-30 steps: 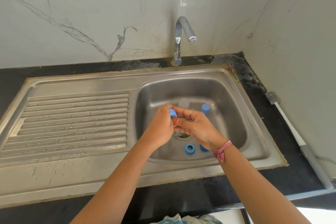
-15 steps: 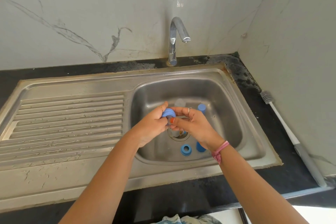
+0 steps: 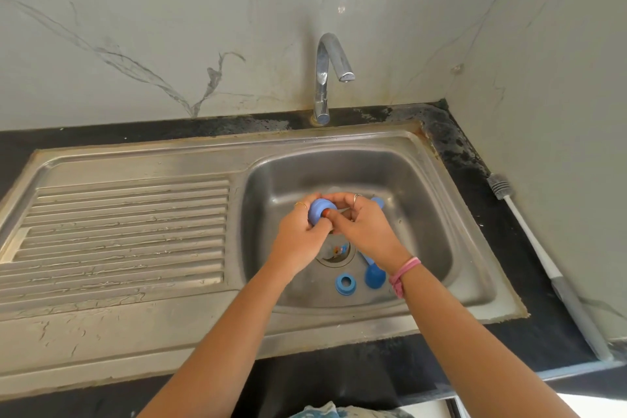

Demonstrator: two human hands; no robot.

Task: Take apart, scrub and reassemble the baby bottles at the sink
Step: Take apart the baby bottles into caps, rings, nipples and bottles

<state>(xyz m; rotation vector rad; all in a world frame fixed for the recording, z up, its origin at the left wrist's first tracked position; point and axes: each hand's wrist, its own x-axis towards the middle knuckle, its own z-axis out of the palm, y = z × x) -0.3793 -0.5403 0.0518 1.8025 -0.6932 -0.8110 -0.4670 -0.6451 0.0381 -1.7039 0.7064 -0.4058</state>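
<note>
Over the steel sink basin (image 3: 420,180) my left hand (image 3: 298,241) grips a blue bottle collar (image 3: 320,210). My right hand (image 3: 364,227) meets it from the right, thumb and fingers pinching a clear part at the collar; that part is mostly hidden. On the basin floor lie a blue ring (image 3: 345,283) and a blue cap (image 3: 375,276). A bottle with a blue top (image 3: 379,203) sits behind my right hand, largely covered.
The chrome tap (image 3: 327,78) stands at the back and no water runs from it. A ribbed draining board (image 3: 125,234) lies to the left. A white bottle brush (image 3: 539,254) rests on the black counter along the right wall. The drain (image 3: 336,253) is below my hands.
Both hands have turned the blue collar, so more of it shows now. The camera has shifted slightly; the parts on the basin floor have stayed put.
</note>
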